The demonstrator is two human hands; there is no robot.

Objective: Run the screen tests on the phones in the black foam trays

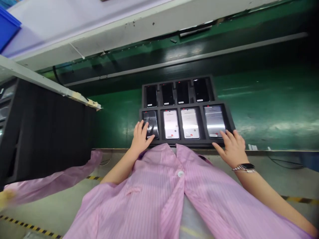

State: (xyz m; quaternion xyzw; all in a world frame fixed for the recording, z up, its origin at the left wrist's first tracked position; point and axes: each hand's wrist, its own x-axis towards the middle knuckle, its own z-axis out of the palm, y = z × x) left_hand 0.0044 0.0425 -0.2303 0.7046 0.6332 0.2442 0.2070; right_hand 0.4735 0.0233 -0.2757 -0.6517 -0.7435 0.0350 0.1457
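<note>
In the head view, the left hand (141,136) and right hand (233,147), fingers spread, lie by the outer phones (214,118) in the near tray (160,123) on the tabletop (264,109), a far tray (212,89) beyond, black stack (52,132) left, labels (151,105) unreadably small.

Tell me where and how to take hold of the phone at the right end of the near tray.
Grip the phone by its two long edges, probably from above, with the right hand, whose fingertips are at its lower right corner. It lies flat, screen up, in a recess of the near tray, whose walls would likely block a level approach.
</note>
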